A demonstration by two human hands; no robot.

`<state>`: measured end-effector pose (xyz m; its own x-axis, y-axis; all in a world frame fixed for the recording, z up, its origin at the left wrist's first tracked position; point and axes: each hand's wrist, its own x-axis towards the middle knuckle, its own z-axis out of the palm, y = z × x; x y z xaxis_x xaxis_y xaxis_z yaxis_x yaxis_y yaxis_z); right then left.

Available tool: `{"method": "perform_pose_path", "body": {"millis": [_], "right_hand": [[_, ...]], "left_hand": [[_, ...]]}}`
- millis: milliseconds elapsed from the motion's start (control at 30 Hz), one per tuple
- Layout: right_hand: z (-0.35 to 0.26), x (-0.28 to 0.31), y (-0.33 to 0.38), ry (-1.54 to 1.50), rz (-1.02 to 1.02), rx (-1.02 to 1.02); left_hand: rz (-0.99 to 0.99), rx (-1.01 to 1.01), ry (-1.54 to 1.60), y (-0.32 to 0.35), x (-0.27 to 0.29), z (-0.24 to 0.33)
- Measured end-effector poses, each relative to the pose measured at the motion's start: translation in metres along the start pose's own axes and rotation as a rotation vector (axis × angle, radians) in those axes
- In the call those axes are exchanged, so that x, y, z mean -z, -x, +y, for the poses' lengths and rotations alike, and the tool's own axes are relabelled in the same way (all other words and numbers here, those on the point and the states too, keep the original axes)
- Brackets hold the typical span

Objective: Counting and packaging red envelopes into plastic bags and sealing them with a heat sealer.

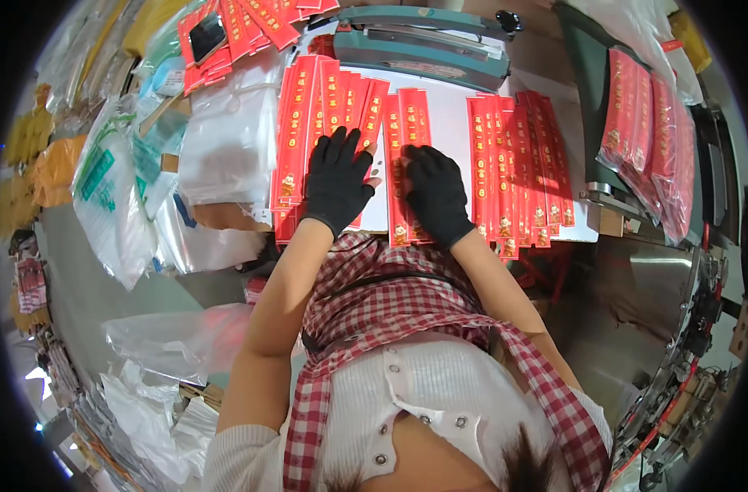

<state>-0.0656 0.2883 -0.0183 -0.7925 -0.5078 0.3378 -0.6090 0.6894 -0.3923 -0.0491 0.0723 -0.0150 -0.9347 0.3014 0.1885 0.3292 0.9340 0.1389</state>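
Both my hands wear black gloves with bare fingertips. My left hand (335,184) lies palm down, fingers spread, over the right side of a row of long red printed paper strips (296,131). My right hand (437,197) rests on the right side of a narrower group of red strips (397,205) in front of me, its fingers loosely bent and pointing away. Part of each group is hidden beneath my hands. Further right, a third row of overlapping red strips (505,156) is fanned out on the white tabletop (454,111).
A teal sealing machine (423,53) stands across the back of the table. Left are a stack of clear bags (230,135) and a phone (207,38) on more red strips. Bagged red strips (649,139) lie on the right. Plastic bags (152,410) lie below left.
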Motion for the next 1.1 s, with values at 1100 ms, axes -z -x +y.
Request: {"method": "perform_pose_path", "body": {"millis": [1100], "right_hand": [[0.043,0.017,0.015,0.105,0.137,-0.282]], "left_hand": [[0.126,0.289,0.224,-0.001,-0.012,0.048]]}}
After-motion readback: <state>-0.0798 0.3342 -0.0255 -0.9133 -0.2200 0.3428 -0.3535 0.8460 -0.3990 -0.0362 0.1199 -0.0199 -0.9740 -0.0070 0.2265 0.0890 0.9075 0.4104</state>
